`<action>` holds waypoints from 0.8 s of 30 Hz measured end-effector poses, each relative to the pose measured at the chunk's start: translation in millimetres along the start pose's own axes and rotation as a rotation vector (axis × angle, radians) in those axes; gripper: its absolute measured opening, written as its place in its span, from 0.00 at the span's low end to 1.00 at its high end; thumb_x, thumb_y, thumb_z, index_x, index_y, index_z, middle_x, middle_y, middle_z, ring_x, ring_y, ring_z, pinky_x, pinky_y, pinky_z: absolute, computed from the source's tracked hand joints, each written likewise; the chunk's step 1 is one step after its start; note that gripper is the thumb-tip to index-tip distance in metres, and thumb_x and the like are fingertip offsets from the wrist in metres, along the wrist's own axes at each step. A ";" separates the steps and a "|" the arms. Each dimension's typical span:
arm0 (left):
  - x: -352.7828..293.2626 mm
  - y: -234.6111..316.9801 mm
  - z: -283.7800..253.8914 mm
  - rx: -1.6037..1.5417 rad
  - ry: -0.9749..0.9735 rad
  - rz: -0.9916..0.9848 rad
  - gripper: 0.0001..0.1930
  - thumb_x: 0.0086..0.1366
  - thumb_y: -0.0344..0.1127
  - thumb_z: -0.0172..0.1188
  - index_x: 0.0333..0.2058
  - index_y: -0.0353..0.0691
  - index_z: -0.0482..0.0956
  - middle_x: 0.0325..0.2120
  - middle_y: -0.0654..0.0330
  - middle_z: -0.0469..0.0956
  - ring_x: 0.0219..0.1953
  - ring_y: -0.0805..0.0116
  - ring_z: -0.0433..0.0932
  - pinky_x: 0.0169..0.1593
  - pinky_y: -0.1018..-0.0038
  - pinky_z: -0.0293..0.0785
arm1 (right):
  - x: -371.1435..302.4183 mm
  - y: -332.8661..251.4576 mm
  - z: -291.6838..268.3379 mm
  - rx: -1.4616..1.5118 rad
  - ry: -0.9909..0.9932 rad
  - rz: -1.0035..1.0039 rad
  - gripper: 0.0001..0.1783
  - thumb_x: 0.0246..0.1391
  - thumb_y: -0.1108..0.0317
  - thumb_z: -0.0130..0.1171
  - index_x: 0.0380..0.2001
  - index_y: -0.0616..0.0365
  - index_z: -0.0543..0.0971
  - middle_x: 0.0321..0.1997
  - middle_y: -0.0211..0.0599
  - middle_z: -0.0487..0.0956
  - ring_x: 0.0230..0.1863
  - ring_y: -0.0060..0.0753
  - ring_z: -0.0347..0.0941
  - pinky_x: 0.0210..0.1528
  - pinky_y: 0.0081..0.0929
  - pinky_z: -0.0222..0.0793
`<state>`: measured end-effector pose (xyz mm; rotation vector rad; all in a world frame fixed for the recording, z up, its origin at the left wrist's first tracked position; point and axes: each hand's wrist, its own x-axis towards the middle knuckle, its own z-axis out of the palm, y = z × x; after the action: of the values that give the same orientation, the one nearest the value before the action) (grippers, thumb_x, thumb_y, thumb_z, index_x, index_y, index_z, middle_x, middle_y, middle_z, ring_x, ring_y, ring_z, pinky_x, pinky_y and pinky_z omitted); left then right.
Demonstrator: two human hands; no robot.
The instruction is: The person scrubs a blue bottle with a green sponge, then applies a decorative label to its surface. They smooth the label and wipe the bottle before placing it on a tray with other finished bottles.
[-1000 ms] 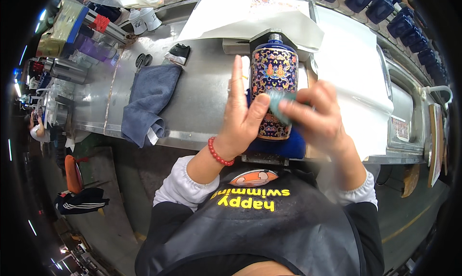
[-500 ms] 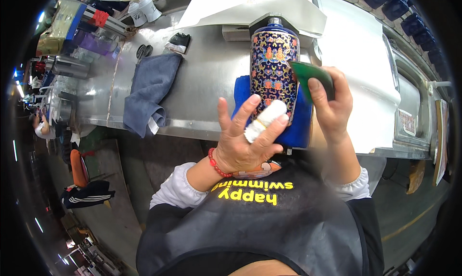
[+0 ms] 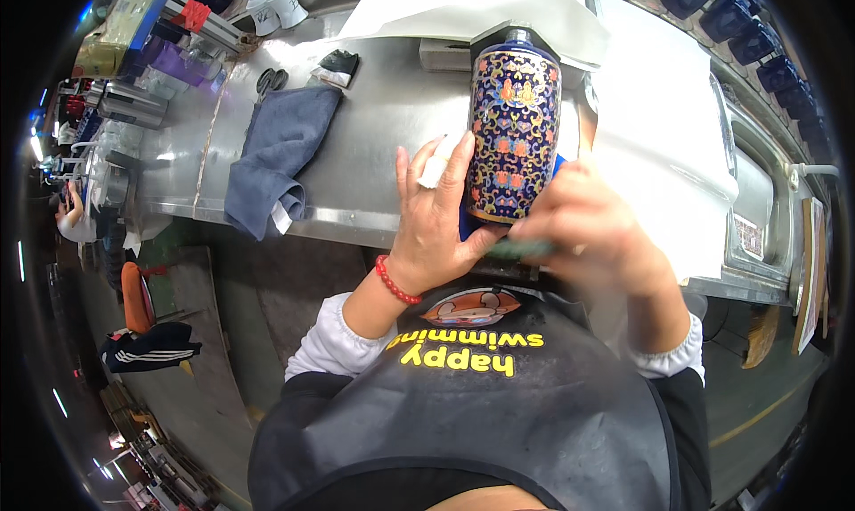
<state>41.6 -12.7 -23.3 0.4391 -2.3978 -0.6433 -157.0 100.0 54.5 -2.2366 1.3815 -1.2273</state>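
A dark blue bottle (image 3: 514, 132) with a colourful floral pattern lies on its side, its neck pointing away from me. My left hand (image 3: 432, 217) is against its lower left side, fingers stretched out and thumb near the base. White wrapping (image 3: 432, 171) covers one of its fingers. At the lower right of the bottle, my right hand (image 3: 592, 230) is smeared by motion and closed on a green scraper (image 3: 521, 248), which shows edge-on just below the base. Under the bottle, a blue cloth (image 3: 558, 165) is mostly hidden.
A black angular stand (image 3: 545, 44) is behind the bottle's neck. Left on the metal bench (image 3: 374, 92) lie a grey-blue towel (image 3: 285, 146), scissors (image 3: 271, 81) and a small black-and-white packet (image 3: 337, 67). White sheeting (image 3: 659, 110) covers the right side, beside a metal sink (image 3: 766, 199).
My left hand has gone from over the bottle's lower end to its left side. My right hand has brought the scraper down from the right side to the base.
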 end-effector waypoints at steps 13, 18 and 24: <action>3.7 -5.6 11.4 -0.464 0.015 -0.133 0.42 0.72 0.56 0.55 0.69 0.24 0.55 0.64 0.38 0.63 0.66 0.45 0.61 0.70 0.58 0.54 | -51.8 22.9 10.5 0.142 0.447 0.419 0.10 0.51 0.81 0.65 0.39 0.64 0.83 0.33 0.35 0.81 0.34 0.23 0.75 0.36 0.21 0.69; 3.9 -4.3 8.1 -0.422 0.003 -0.141 0.45 0.71 0.59 0.54 0.69 0.23 0.54 0.64 0.38 0.63 0.66 0.44 0.60 0.70 0.55 0.53 | -50.7 23.9 16.4 -0.165 0.405 0.220 0.20 0.40 0.80 0.69 0.41 0.60 0.84 0.36 0.36 0.78 0.36 0.34 0.74 0.40 0.29 0.70; -1.5 -10.8 0.7 -0.325 -0.076 -0.035 0.51 0.68 0.65 0.56 0.70 0.23 0.51 0.66 0.36 0.62 0.69 0.41 0.58 0.72 0.51 0.45 | -39.8 6.9 1.6 0.046 0.102 0.197 0.24 0.34 0.75 0.71 0.42 0.56 0.84 0.37 0.37 0.76 0.40 0.41 0.74 0.44 0.38 0.69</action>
<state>43.9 -20.7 -30.3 0.3224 -2.3012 -1.0615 -168.1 128.8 28.5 -1.9778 1.5525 -1.3053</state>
